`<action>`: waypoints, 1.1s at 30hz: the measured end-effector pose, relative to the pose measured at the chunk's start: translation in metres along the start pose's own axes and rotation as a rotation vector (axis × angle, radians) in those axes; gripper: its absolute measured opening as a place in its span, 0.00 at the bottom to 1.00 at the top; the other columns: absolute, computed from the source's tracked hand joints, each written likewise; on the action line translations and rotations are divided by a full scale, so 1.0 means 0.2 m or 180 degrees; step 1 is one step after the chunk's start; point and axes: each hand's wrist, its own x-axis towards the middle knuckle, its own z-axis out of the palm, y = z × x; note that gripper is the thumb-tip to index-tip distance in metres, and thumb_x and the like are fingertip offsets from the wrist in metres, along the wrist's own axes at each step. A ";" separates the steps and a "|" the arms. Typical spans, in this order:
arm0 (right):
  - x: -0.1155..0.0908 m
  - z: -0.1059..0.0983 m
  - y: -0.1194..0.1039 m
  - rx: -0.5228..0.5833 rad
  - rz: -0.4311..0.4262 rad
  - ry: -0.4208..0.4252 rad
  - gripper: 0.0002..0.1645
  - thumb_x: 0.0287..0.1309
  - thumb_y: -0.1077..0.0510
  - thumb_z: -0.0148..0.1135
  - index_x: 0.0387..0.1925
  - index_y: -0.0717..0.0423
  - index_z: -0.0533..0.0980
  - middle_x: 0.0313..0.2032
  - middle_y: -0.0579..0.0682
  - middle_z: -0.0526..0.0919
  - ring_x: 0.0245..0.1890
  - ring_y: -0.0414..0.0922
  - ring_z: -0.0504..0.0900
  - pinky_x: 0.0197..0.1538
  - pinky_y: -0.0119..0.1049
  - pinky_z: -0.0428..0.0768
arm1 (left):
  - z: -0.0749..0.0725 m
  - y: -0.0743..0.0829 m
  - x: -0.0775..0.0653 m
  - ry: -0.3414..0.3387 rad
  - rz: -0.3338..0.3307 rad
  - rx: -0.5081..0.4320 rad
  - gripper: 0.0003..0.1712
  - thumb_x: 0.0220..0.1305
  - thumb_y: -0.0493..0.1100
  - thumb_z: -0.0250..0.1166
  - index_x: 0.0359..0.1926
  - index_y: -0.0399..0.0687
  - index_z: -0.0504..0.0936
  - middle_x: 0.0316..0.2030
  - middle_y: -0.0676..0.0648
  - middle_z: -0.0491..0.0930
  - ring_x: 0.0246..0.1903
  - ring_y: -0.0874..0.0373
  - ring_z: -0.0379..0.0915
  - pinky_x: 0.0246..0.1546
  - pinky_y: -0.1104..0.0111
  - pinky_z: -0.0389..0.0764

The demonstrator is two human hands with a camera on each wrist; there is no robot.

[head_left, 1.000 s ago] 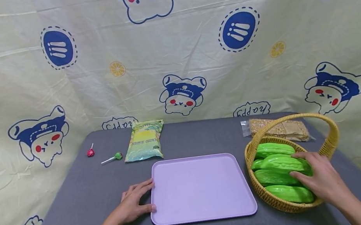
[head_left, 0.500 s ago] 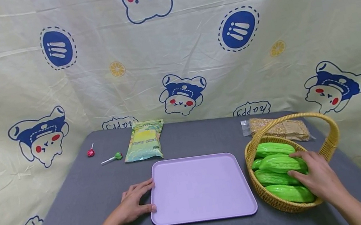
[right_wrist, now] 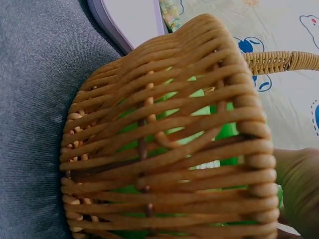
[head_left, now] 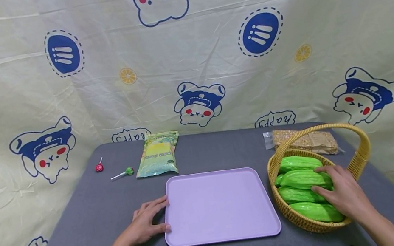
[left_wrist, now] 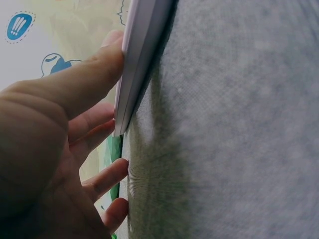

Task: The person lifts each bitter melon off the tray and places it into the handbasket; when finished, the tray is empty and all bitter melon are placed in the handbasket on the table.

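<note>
A yellow wicker basket [head_left: 315, 226] with a tall handle stands on the right, full of several green bitter melons. My right hand [head_left: 347, 193] reaches over its near right rim, thumb and index finger pinching the right end of one bitter melon [head_left: 302, 179]. In the right wrist view the woven wall [right_wrist: 164, 144] covers most of the melons and the fingers. A flat lilac tray [head_left: 220, 207] lies in the middle. Against its left edge rest the thumb and fingertips of my left hand [head_left: 147, 221], fingers spread and fairly straight; the left wrist view shows the thumb on the tray's rim [left_wrist: 139, 55].
Behind the tray lies a green and yellow snack bag [head_left: 157, 155]. Left of it are a green lollipop [head_left: 129, 170] and a red lollipop [head_left: 99, 167]. A clear packet of tan food [head_left: 312, 141] lies behind the basket. A patterned cloth [head_left: 231, 70] hangs beyond the grey table.
My right hand has shifted slightly left within the basket, and the bitter melon's right end between its fingers has moved with it. The left hand and tray have stayed put.
</note>
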 end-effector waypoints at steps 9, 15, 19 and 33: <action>0.00 0.03 0.02 -0.0045 0.0099 -0.0042 0.33 0.46 0.57 0.72 0.53 0.63 0.70 0.50 0.70 0.70 0.48 0.66 0.69 0.44 0.63 0.67 | 0.00 0.01 0.00 -0.0009 -0.0012 -0.0018 0.44 0.51 0.59 0.68 0.67 0.50 0.66 0.71 0.49 0.60 0.64 0.45 0.55 0.53 0.46 0.53; 0.00 0.02 0.02 -0.0042 0.0107 -0.0013 0.34 0.46 0.57 0.72 0.54 0.63 0.70 0.50 0.72 0.70 0.48 0.68 0.68 0.45 0.65 0.66 | 0.00 0.01 -0.01 -0.0017 -0.0006 -0.0016 0.44 0.52 0.60 0.68 0.67 0.50 0.66 0.71 0.48 0.59 0.64 0.45 0.55 0.53 0.47 0.54; -0.01 0.01 0.02 -0.0023 0.0071 0.0028 0.33 0.46 0.57 0.72 0.54 0.63 0.70 0.49 0.71 0.70 0.48 0.67 0.69 0.44 0.63 0.66 | 0.00 0.01 0.00 -0.0006 -0.0028 -0.0026 0.44 0.51 0.60 0.68 0.67 0.50 0.66 0.70 0.49 0.60 0.64 0.45 0.55 0.53 0.47 0.54; -0.03 0.02 0.02 0.0012 -0.0029 0.0194 0.31 0.43 0.62 0.72 0.52 0.63 0.72 0.48 0.69 0.72 0.47 0.65 0.70 0.43 0.62 0.67 | 0.00 0.02 -0.01 -0.0002 -0.0043 -0.0047 0.44 0.51 0.59 0.69 0.67 0.49 0.66 0.70 0.48 0.60 0.64 0.45 0.55 0.55 0.44 0.52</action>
